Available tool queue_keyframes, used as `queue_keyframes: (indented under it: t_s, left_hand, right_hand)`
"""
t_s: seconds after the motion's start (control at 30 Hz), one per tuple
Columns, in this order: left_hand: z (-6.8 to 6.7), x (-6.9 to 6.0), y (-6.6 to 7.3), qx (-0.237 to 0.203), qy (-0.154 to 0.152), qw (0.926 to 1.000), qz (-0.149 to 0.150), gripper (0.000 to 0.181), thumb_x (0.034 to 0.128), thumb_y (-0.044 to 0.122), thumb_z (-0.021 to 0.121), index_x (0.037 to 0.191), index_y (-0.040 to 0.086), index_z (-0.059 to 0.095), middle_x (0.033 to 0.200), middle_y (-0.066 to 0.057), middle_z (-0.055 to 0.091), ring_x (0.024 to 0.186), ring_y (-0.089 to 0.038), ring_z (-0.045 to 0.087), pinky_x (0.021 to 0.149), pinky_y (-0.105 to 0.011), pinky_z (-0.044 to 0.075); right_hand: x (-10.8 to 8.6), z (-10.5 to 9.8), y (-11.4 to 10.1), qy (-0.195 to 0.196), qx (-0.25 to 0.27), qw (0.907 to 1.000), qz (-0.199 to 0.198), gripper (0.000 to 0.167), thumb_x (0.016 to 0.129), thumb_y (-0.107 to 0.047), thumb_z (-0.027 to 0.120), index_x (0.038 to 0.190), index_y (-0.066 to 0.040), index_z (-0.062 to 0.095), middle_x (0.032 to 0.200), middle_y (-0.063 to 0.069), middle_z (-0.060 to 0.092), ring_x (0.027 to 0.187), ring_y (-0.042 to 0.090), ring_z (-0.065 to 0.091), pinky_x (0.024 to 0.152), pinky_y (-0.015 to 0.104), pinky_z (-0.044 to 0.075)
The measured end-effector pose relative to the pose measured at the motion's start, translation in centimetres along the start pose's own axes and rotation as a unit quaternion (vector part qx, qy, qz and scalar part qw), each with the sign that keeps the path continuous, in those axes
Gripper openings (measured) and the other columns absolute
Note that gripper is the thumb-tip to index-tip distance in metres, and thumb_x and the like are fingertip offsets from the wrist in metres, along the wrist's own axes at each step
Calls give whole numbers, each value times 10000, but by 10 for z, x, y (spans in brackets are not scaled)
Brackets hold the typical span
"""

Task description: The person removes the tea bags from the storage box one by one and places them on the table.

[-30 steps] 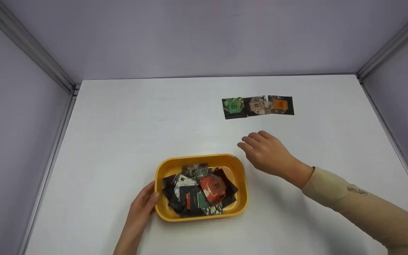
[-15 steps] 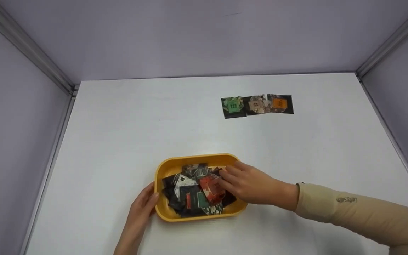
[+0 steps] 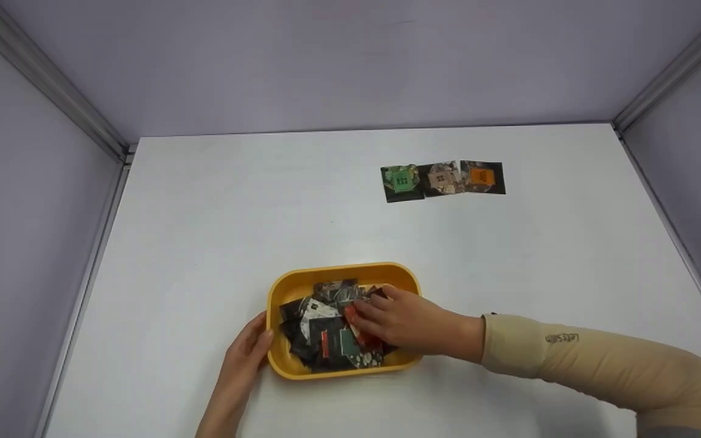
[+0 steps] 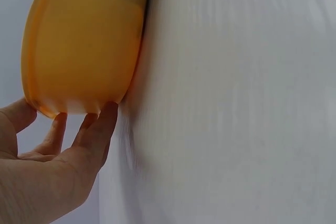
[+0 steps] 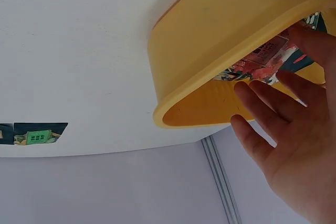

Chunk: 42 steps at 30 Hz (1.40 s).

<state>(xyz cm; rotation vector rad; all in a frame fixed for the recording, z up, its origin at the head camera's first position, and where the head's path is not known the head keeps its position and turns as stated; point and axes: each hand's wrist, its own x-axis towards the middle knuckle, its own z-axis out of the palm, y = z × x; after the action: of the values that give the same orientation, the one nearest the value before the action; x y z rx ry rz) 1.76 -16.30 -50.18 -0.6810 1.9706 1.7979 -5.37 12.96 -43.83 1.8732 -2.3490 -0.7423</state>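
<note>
A yellow plastic tub (image 3: 344,375) with rounded corners stands on the white table. Small flat printed squares, cards or sachets, lie heaped inside, mostly dark (image 3: 329,328). My left hand (image 3: 247,347) holds the tub's left end, thumb over the rim and fingers against the outer wall (image 4: 73,163). Over the tub's right side, my right hand (image 3: 402,319) reaches in from above. Its fingers are spread and loosely bent in the right wrist view, around a red printed square (image 5: 262,56) that the hand partly covers in the head view. The thumb seems to touch the heap.
Three printed squares lie in a row toward the back of the table: green-labelled (image 3: 402,182), brown-labelled (image 3: 442,179) and orange-labelled (image 3: 482,177). Pale walls (image 3: 350,67) enclose the table at the back and both sides.
My right hand has come down and left from above the table into the tub, over the red square. The left hand, the tub and the row of squares stay put.
</note>
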Motion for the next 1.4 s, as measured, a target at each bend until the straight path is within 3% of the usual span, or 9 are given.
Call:
queue_keyframes:
  t_s: [0.23, 0.5, 0.67, 0.9, 1.1, 1.3, 1.4]
  left_hand:
    - [1, -2, -1, 36, 18, 10000, 33, 819, 936, 558, 599, 1539, 71, 333, 1602, -161, 271, 1461, -321, 272, 1139, -461, 326]
    - [2, -1, -2, 53, 28, 10000, -70, 804, 939, 556, 596, 1539, 87, 340, 1601, -155, 277, 1451, -331, 293, 1125, -465, 348]
    - [2, -2, -2, 58, 33, 10000, -43, 797, 938, 555, 597, 1537, 93, 348, 1600, -156, 280, 1446, -332, 302, 1123, -467, 352]
    - [0, -1, -1, 6, 33, 10000, 83, 791, 940, 548, 600, 1534, 89, 353, 1598, -150, 287, 1444, -323, 309, 1123, -470, 357]
    - [1, -1, -2, -102, 12, 9997, 209, 739, 967, 479, 601, 1531, 72, 351, 1589, -158, 302, 1437, -318, 324, 1118, -463, 368]
    - [1, -1, -2, -74, 11, 9998, 186, 744, 962, 495, 601, 1526, 74, 361, 1590, -157, 301, 1443, -319, 314, 1122, -464, 360]
    - [1, -1, -2, -62, 22, 9998, 171, 745, 958, 501, 603, 1524, 78, 366, 1591, -155, 300, 1448, -319, 305, 1126, -463, 354]
  right_hand:
    - [4, 6, -4, -101, -298, 9995, -65, 680, 911, -486, 680, 1490, -206, 459, 1440, 11, 540, 1204, 182, 557, 920, 342, 436]
    - [-1, 7, -7, 49, -21, 10000, -55, 639, 950, -562, 569, 1467, -193, 499, 1352, 25, 613, 1175, 177, 597, 883, 338, 454]
    - [-7, 3, -5, 727, 87, 9972, -122, 524, 963, -479, 600, 1384, -167, 586, 1223, 18, 679, 1068, 170, 632, 840, 325, 485]
    - [-13, -1, -1, 1673, 220, 9854, -218, 394, 932, -351, 695, 1275, -159, 665, 1138, 10, 709, 1026, 152, 653, 864, 335, 510]
    - [-23, -6, 3, 2317, 219, 9723, -211, 398, 894, -334, 749, 1236, -142, 683, 1114, 20, 716, 988, 163, 664, 809, 322, 523]
    - [-40, -14, 12, 2740, 455, 9606, -14, 533, 807, -242, 840, 1285, -93, 657, 1187, 76, 701, 1047, 200, 667, 821, 329, 534]
    - [-50, -14, 19, 2949, 531, 9538, 204, 402, 925, -184, 719, 1302, -67, 642, 1221, 101, 688, 1074, 217, 662, 831, 334, 551]
